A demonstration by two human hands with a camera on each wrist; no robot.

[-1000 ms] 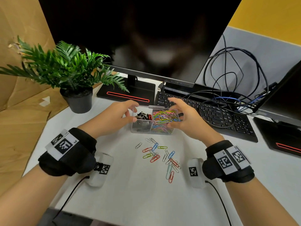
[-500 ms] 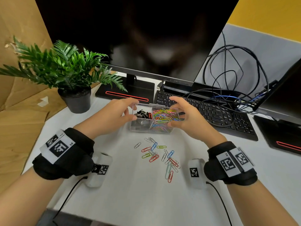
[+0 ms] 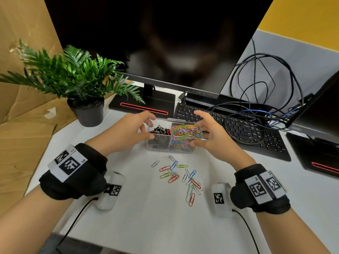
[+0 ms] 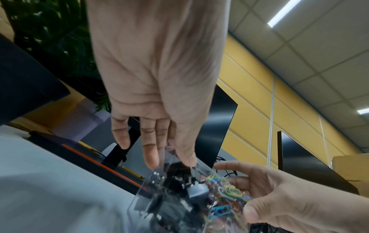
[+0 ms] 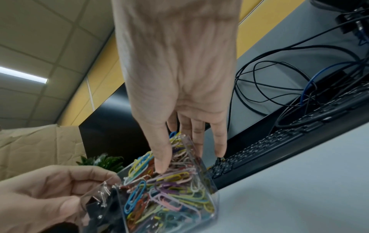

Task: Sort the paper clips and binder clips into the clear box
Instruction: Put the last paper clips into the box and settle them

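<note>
The clear box (image 3: 156,146) stands mid-table with two compartments. Black binder clips (image 3: 159,130) fill the left one and coloured paper clips (image 3: 185,133) the right. My left hand (image 3: 149,126) grips the box's left end, thumb on the near wall and fingers over the far rim. At the right end my right hand (image 3: 196,129) holds it the same way. The left wrist view shows the left hand (image 4: 169,160) on the box (image 4: 143,197). In the right wrist view the right hand's (image 5: 179,160) thumb lies over the paper clips (image 5: 169,197). Several loose paper clips (image 3: 177,174) lie in front of the box.
A black keyboard (image 3: 238,129) with tangled cables (image 3: 256,99) lies behind the box to the right. The monitor stand (image 3: 143,105) is straight behind, and a potted plant (image 3: 86,110) stands at the back left. Cardboard (image 3: 22,134) borders the table's left edge.
Both hands keep their hold on the box, which stays where it was. Only the view has shifted slightly.
</note>
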